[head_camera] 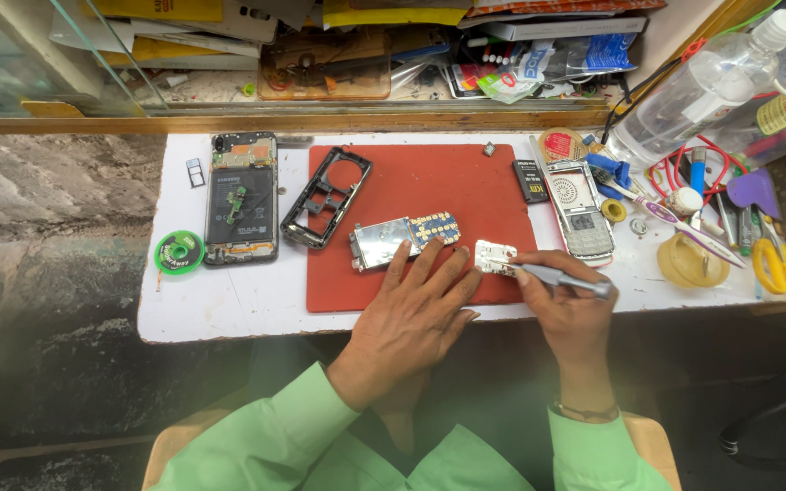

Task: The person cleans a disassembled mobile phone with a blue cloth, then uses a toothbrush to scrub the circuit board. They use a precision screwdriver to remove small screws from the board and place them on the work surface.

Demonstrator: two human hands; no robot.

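Observation:
On a red work mat [429, 186] lies a phone circuit board [404, 239] with a keypad side facing up. My left hand [411, 323] rests flat on the mat, fingertips touching the board's near edge. My right hand [568, 305] grips a grey screwdriver [561, 277], its tip on a small silver metal part [495, 256] at the mat's right edge. A black phone frame [325, 197] lies on the mat's left side.
An opened smartphone [242, 198] and a green solder-wick spool [179, 252] lie left of the mat. To the right sit a silver keypad phone shell [579, 214], a black battery [530, 180], a toothbrush [675, 218], yellow scissors [782, 266] and a clear bottle [698, 91].

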